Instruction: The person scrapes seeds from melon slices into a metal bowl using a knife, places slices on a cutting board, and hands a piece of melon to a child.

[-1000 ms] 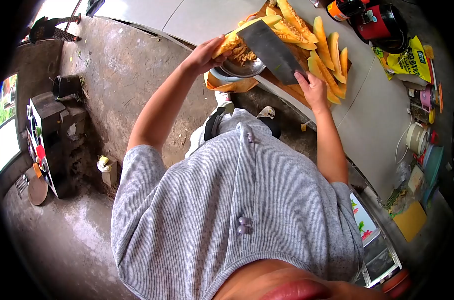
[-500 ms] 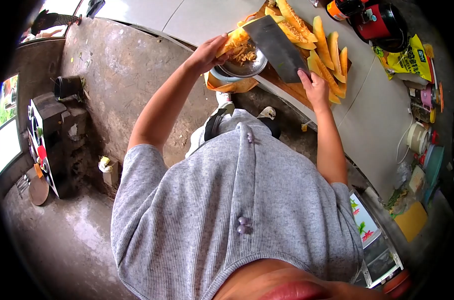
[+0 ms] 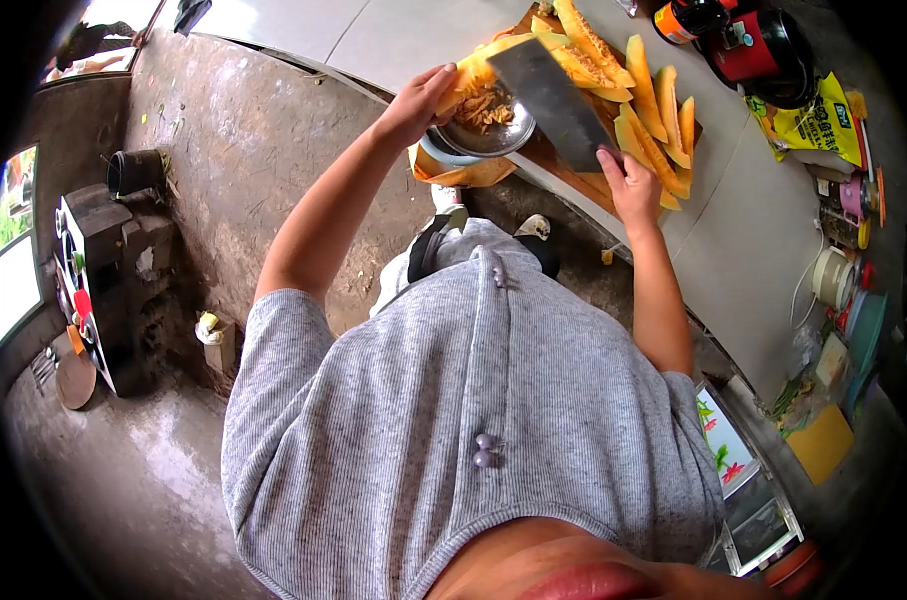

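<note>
My left hand (image 3: 421, 106) is closed around the end of a yellow-orange pumpkin slice (image 3: 470, 75), held over a metal bowl (image 3: 519, 133). Stringy orange-brown pulp (image 3: 486, 110) lies in the bowl. My right hand (image 3: 633, 184) grips a wide-bladed cleaver (image 3: 552, 100), its handle hidden in the fist. The far end of the blade is against or just beside the held slice; exact contact is unclear. More cut pumpkin slices (image 3: 647, 88) lie on a wooden board (image 3: 564, 172) beyond and beside the blade.
The board rests on a pale tiled counter (image 3: 744, 220). A red and black pot (image 3: 757, 50), a yellow packet (image 3: 814, 125) and several containers line its right side. Below the bowl are a bluish basin (image 3: 444, 150) and an orange-brown wrapping (image 3: 466, 175). A dark bucket (image 3: 136, 173) stands left.
The cleaver has shifted slightly and its handle end has come a little lower with my right hand. My left hand keeps its hold on the slice, almost in place.
</note>
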A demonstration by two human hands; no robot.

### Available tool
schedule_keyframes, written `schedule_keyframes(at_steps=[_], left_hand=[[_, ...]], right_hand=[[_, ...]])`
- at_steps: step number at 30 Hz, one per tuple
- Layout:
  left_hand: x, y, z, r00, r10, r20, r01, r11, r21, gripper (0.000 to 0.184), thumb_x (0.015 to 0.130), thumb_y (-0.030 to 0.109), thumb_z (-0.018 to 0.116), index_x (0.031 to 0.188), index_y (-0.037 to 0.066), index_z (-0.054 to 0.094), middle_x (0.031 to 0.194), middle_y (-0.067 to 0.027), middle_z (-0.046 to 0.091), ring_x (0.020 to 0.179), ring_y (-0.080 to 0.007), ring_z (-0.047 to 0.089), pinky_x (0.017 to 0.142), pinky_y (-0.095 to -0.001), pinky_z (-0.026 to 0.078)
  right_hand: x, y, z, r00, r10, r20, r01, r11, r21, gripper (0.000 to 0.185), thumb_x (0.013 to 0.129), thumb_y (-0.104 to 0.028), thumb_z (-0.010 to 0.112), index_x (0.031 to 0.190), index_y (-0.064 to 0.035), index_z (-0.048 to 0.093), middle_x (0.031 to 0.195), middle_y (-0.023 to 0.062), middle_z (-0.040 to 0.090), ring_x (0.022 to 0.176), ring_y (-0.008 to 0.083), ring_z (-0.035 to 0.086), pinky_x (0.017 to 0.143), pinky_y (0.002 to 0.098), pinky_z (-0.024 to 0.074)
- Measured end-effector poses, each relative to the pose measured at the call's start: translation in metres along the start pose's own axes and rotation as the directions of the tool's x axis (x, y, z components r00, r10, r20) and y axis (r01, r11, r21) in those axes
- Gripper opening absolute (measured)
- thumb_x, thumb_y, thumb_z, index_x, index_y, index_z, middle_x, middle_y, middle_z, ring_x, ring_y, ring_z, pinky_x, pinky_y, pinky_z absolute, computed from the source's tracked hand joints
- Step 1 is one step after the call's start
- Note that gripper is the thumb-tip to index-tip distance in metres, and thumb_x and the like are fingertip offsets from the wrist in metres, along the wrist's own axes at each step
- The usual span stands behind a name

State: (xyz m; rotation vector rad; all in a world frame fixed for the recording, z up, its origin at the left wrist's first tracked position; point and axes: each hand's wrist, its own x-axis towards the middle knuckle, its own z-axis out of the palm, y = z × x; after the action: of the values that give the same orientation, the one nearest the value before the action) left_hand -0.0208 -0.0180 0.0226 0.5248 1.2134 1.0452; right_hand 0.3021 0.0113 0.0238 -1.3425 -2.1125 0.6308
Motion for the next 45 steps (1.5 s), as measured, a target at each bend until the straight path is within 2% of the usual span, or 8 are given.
schedule_keyframes(at_steps=[2,5,12,17,24,32,37,45], left_hand=[[0.001,-0.004,-0.003,0.997,0.062,0.049,-0.065,0.996,0.065,0.035,0.094,0.040,0.045,0.107,0.008,0.053,0.074,0.0032,0.048,0.058,-0.0044,0.042,0.050,-0.0182,0.033],[0.001,-0.006,0.003,0.993,0.117,0.002,-0.116,0.986,0.118,0.038,0.093,0.041,0.045,0.109,0.007,0.053,0.074,0.0037,0.048,0.059,-0.0046,0.041,0.051,-0.0185,0.033],[0.002,-0.014,0.012,0.965,0.210,-0.156,-0.186,0.970,0.155,0.042,0.093,0.040,0.046,0.113,0.005,0.054,0.079,0.0017,0.052,0.064,-0.0060,0.045,0.052,-0.0198,0.035],[0.005,-0.019,0.015,0.950,0.173,-0.261,-0.144,0.981,0.128,0.041,0.093,0.039,0.045,0.113,0.005,0.054,0.078,0.0005,0.052,0.061,-0.0070,0.045,0.050,-0.0206,0.034],[-0.001,-0.011,0.008,0.993,0.033,-0.110,-0.051,0.986,-0.161,0.031,0.093,0.036,0.046,0.094,0.005,0.049,0.069,-0.0031,0.047,0.052,-0.0081,0.038,0.046,-0.0207,0.031],[0.000,-0.016,-0.006,0.972,-0.097,0.212,0.181,0.887,-0.425,0.030,0.094,0.035,0.043,0.095,0.005,0.047,0.070,-0.0038,0.048,0.051,-0.0073,0.035,0.045,-0.0196,0.029],[-0.001,-0.016,-0.004,0.964,-0.125,0.236,0.213,0.893,-0.397,0.030,0.096,0.034,0.040,0.096,0.005,0.046,0.070,-0.0021,0.046,0.051,-0.0067,0.033,0.045,-0.0190,0.028],[-0.005,-0.015,-0.003,0.953,-0.128,0.274,0.244,0.860,-0.449,0.030,0.097,0.034,0.036,0.098,0.005,0.045,0.070,-0.0007,0.045,0.051,-0.0063,0.033,0.044,-0.0183,0.029]], right_hand=[[0.005,-0.013,-0.007,0.992,-0.038,-0.123,0.027,0.996,-0.090,0.032,0.081,-0.040,0.063,0.072,-0.0094,0.064,0.063,0.0131,0.060,0.057,0.0316,0.058,0.049,0.0378,0.0435],[0.010,-0.026,-0.019,0.995,-0.060,-0.086,0.030,0.950,-0.310,0.036,0.081,-0.040,0.064,0.065,-0.0081,0.058,0.059,0.0113,0.058,0.054,0.0306,0.057,0.047,0.0388,0.0424],[0.011,-0.058,-0.038,0.977,-0.209,-0.034,0.170,0.869,-0.464,0.039,0.080,-0.036,0.064,0.058,-0.0089,0.048,0.055,0.0061,0.055,0.050,0.0274,0.054,0.044,0.0371,0.0406],[0.003,-0.063,-0.042,0.964,-0.261,0.045,0.253,0.855,-0.453,0.037,0.078,-0.034,0.067,0.058,-0.0096,0.048,0.055,0.0054,0.053,0.049,0.0255,0.054,0.044,0.0353,0.0407],[-0.001,-0.040,-0.035,0.977,-0.211,-0.014,0.194,0.920,-0.342,0.034,0.079,-0.033,0.067,0.061,-0.0074,0.053,0.057,0.0067,0.057,0.051,0.0262,0.055,0.046,0.0350,0.0415],[0.000,0.015,-0.002,0.991,0.134,0.002,-0.132,0.971,0.197,0.029,0.083,-0.030,0.065,0.077,-0.0009,0.065,0.075,0.0129,0.066,0.064,0.0266,0.063,0.057,0.0310,0.0469],[0.000,0.005,0.007,0.989,0.141,0.043,-0.146,0.979,0.142,0.027,0.082,-0.029,0.065,0.088,-0.0031,0.068,0.077,0.0123,0.067,0.069,0.0246,0.065,0.061,0.0307,0.0475],[-0.003,0.005,0.016,0.981,-0.006,-0.191,-0.001,0.999,-0.033,0.036,0.082,-0.035,0.064,0.065,-0.0039,0.061,0.064,0.0130,0.061,0.057,0.0329,0.057,0.049,0.0375,0.0444]])
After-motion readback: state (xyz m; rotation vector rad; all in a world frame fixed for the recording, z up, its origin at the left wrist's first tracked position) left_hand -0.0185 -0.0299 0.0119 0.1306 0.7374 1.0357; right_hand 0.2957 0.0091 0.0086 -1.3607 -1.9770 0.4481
